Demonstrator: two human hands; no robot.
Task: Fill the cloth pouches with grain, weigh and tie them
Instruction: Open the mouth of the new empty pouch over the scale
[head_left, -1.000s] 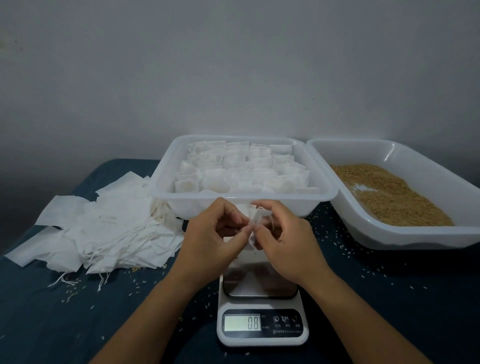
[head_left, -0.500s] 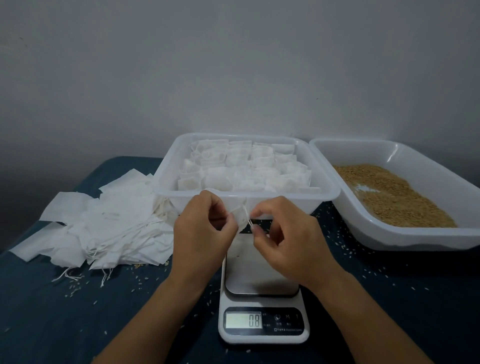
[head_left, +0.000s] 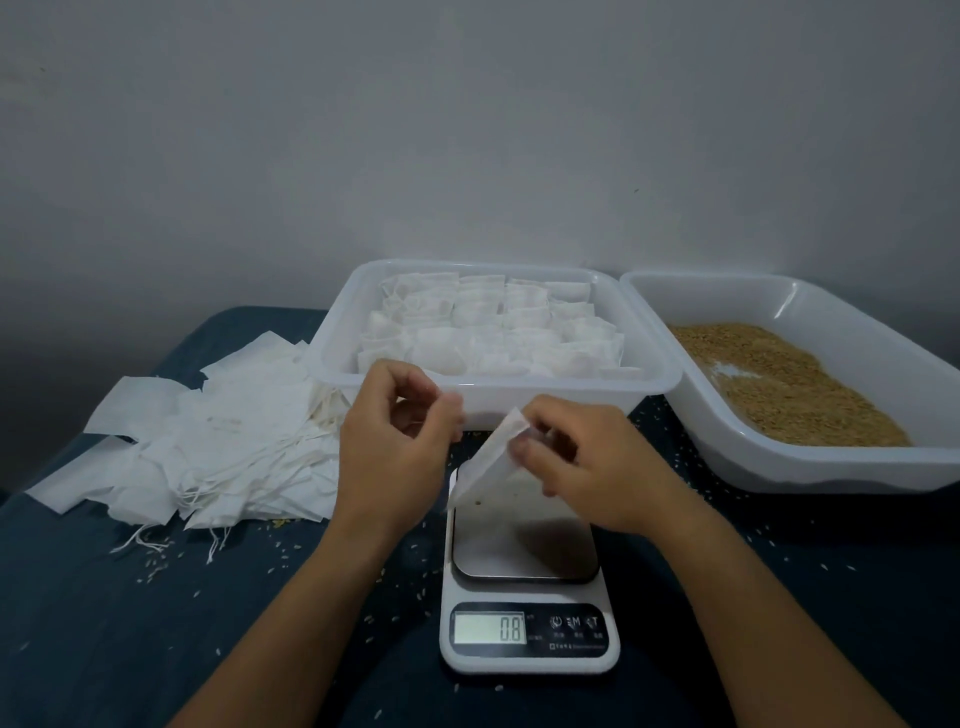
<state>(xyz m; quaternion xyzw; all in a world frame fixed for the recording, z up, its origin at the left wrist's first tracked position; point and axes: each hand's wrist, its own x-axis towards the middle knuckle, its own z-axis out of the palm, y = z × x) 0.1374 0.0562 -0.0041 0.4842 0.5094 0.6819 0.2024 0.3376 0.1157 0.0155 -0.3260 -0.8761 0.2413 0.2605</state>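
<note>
both hands: right fingers (head_left: 524, 451) pinch pouch (head_left: 485, 467), left fingers (head_left: 447, 415) curled

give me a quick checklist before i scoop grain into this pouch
1. Pouch held: ok, the right hand pinches its upper edge above the scale.
2. Pouch mouth open: cannot tell, it hangs flat.
3. Left hand free to help: cannot tell, its fingers are curled beside the pouch, a string is not visible.
4. Scale zeroed: not ok, display reads 0.8 with the platform bare.
5. Grain available: ok, plenty in the right tray.
6. Filled-pouch tray has room: cannot tell.
</note>
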